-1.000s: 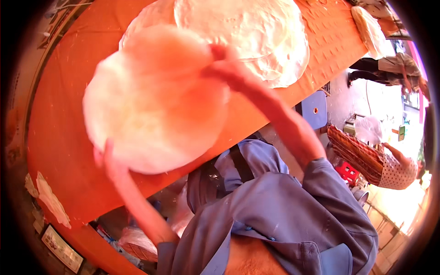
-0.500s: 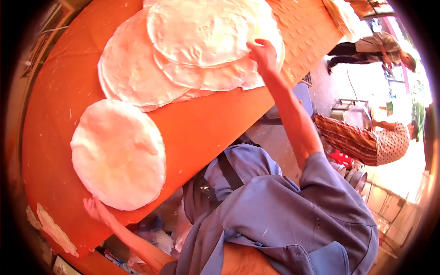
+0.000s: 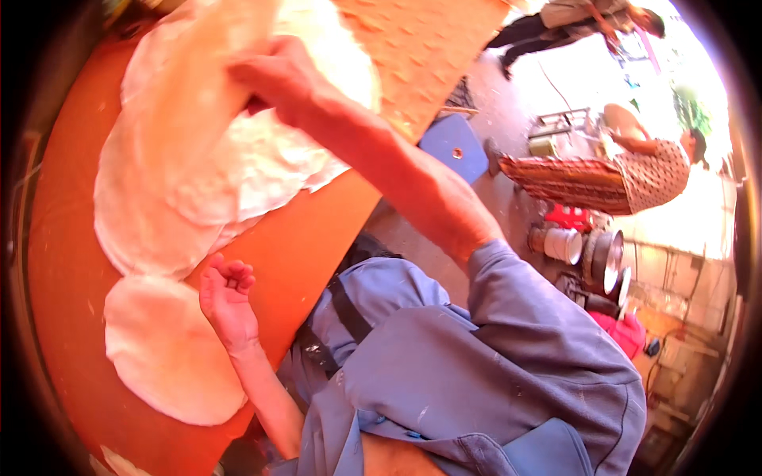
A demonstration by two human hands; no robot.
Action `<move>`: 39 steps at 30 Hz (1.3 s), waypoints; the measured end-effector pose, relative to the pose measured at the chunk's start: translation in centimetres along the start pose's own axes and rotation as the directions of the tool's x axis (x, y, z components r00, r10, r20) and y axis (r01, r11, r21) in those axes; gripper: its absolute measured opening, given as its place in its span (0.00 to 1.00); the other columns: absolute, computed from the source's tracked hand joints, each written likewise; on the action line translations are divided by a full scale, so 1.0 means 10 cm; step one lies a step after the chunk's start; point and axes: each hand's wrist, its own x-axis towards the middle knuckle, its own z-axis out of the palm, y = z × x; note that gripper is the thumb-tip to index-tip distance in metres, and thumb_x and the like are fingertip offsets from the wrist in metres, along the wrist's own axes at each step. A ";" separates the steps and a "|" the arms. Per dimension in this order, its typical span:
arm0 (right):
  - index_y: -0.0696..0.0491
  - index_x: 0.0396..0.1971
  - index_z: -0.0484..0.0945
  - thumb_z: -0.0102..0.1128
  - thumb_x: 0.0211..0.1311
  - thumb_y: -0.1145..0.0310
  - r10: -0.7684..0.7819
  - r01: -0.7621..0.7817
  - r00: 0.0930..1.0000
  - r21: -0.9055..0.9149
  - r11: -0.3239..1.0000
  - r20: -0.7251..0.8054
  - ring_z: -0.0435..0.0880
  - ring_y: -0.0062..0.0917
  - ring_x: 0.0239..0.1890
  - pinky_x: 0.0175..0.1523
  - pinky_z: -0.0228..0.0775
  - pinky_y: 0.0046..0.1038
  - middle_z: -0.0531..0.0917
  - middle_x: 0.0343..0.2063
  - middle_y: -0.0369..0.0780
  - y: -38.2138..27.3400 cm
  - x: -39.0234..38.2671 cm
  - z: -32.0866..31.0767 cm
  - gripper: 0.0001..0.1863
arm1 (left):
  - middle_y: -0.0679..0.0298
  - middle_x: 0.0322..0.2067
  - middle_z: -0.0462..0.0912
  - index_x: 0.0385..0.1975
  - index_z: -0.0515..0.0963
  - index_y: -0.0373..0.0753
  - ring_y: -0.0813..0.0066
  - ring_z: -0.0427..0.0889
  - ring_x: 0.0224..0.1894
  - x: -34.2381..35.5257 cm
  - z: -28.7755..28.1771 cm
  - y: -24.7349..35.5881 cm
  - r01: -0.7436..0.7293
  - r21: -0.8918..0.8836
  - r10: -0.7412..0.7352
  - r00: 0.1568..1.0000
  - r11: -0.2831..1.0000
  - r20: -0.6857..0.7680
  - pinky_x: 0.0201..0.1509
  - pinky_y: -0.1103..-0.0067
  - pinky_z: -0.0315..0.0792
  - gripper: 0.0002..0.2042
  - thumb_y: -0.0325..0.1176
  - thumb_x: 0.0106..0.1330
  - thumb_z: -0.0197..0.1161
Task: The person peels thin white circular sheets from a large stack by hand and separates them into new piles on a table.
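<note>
Several thin, pale, floury dough rounds lie overlapped in a pile [image 3: 159,198] on the orange table [image 3: 71,230]. My right hand [image 3: 278,79] reaches over the pile, its fingers closed on the edge of a raised dough sheet [image 3: 198,87], which is blurred by motion. Nearer to me, a single dough round [image 3: 167,349] rests flat, its far edge meeting the pile. Above its right side, my left hand [image 3: 228,297] is held palm up with loosely curled fingers and nothing in it.
On the right, a person in a dotted top [image 3: 651,174] bends forward near a blue stool [image 3: 454,148]. Another person [image 3: 556,28] stands farther off. Metal pots [image 3: 607,262] and a white bucket [image 3: 562,244] stand on the floor. Dough scraps [image 3: 123,464] lie at the table's near left.
My right hand has moved left across the pile, lifting a dough sheet by its edge. My left hand has come up and right, from beside the single round to over its right side.
</note>
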 end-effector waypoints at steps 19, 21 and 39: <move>0.59 0.46 0.76 0.74 0.44 0.52 -0.501 0.207 0.865 -0.890 0.405 -0.027 0.79 0.44 0.34 0.41 0.71 0.39 0.80 0.32 0.49 0.73 -0.76 -1.13 0.33 | 0.65 0.68 0.60 0.70 0.53 0.45 0.66 0.61 0.68 0.49 0.93 -0.16 -0.122 -0.205 0.112 0.992 0.971 -0.062 0.70 0.67 0.60 0.36 0.58 0.68 0.53; 0.56 0.47 0.77 0.77 0.40 0.48 -0.457 0.455 0.863 -0.724 0.518 0.216 0.79 0.46 0.39 0.43 0.70 0.42 0.79 0.35 0.49 0.79 -0.85 -0.72 0.36 | 0.66 0.66 0.63 0.70 0.55 0.43 0.68 0.63 0.67 0.57 0.99 -0.24 -0.156 -0.161 0.167 0.984 0.975 0.060 0.69 0.68 0.60 0.37 0.58 0.67 0.55; 0.59 0.35 0.81 0.68 0.42 0.64 -0.223 0.394 0.913 -0.591 0.704 0.342 0.83 0.40 0.33 0.36 0.73 0.37 0.81 0.29 0.49 1.01 -0.81 -0.05 0.19 | 0.62 0.46 0.79 0.51 0.73 0.33 0.72 0.78 0.46 0.64 0.81 -0.14 0.009 0.009 -0.007 0.978 1.000 -0.209 0.48 0.75 0.75 0.14 0.29 0.67 0.53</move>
